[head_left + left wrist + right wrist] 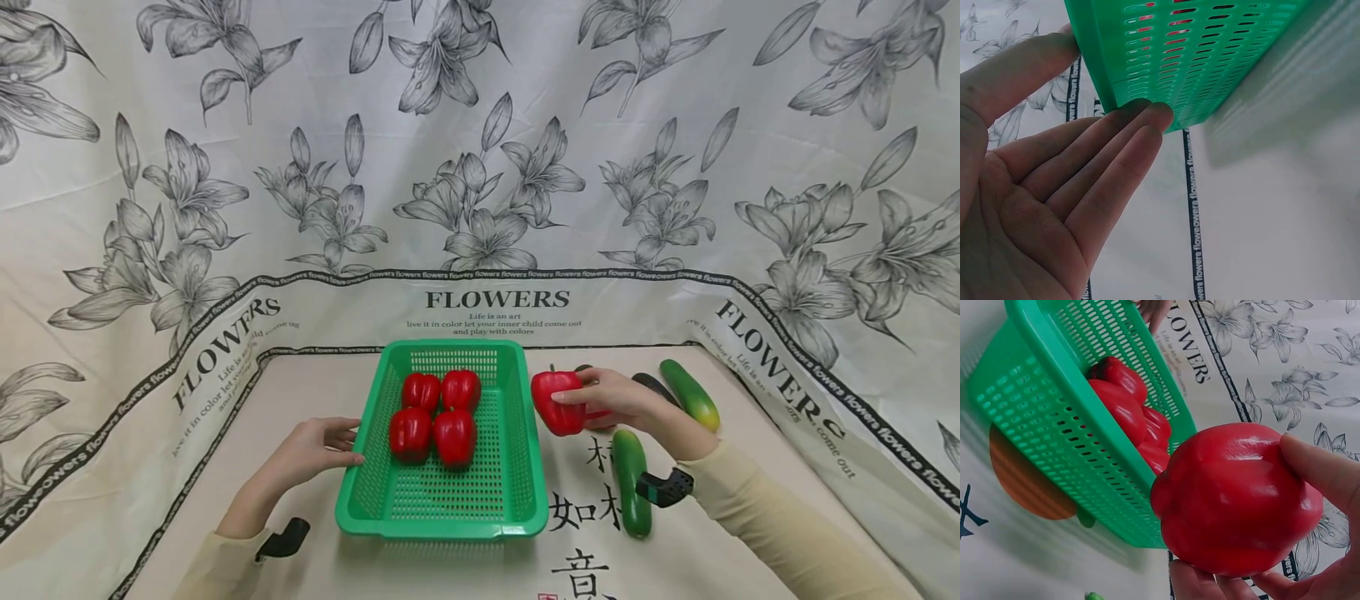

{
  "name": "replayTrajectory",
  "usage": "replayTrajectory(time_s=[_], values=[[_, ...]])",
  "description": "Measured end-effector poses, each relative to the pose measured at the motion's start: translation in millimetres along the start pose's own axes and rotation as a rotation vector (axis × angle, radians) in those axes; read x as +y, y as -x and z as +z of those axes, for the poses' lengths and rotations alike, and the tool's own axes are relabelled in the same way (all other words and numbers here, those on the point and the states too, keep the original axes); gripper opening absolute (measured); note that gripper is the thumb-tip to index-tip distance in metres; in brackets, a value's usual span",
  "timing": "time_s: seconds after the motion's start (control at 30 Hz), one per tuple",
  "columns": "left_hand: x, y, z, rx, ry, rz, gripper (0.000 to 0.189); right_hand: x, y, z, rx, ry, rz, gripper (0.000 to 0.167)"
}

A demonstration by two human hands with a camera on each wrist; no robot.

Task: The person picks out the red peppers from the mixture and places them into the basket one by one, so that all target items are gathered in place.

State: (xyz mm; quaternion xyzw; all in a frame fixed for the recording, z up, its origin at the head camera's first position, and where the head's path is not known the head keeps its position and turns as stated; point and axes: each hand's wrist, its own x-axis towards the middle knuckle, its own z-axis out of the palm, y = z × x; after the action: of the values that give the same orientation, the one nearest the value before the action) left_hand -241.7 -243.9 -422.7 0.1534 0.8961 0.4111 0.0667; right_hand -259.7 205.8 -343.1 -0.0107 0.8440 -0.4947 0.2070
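My right hand [618, 396] holds a red bell pepper [1238, 500] between thumb and fingers, just right of the basket's rim. In the right wrist view the thumb lies on one side of it and fingertips support the other. A green plastic basket [468, 529] with perforated walls holds several red bell peppers [455, 437] grouped toward its back left. My left hand [311, 450] grips the basket's left rim; the left wrist view shows the thumb on the rim and long fingers [1122, 172] against the outer wall.
Right of the basket lie a green cucumber [628, 475], another with a yellowish end [690, 396], and a dark vegetable [654, 387] partly behind the right arm. Another red item [600, 419] shows under the right hand. A flower-printed cloth [487, 208] rises behind the table.
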Motion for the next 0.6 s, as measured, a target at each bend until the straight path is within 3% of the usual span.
replayTrajectory(time_s=[0.3,0.6], values=[[0.2,0.0,-0.2,-0.011,0.005,0.007,0.063,-4.3,-10.8,11.9,-0.010,-0.046,0.017,0.080],[0.0,-1.7,0.9,-0.007,0.003,0.006,0.063,-10.9,-14.4,25.2,-0.103,-0.130,0.011,0.073]])
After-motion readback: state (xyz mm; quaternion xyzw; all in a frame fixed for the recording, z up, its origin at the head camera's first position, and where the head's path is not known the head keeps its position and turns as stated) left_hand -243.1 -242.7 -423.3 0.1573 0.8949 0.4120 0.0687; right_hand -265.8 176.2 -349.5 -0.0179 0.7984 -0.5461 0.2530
